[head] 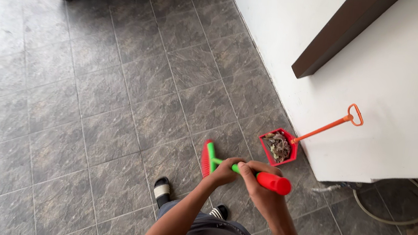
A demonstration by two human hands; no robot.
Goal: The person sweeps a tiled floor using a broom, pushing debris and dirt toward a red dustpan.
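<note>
Gripping a broom (225,163), both hands (254,176) stand over grey floor tiles (92,95) beside a white wall (376,99).

Both hands closed round one handle, arms reaching down and forward.

The left hand (225,172) is fisted lower on the broom handle (252,175), knuckles up, forearm bare and nearly straight. The right hand (258,186) grips just above it, close beside the left, fingers wrapped tight, wrist bent a little inward. Both forearms rise from the bottom edge and converge at the grip.
</note>
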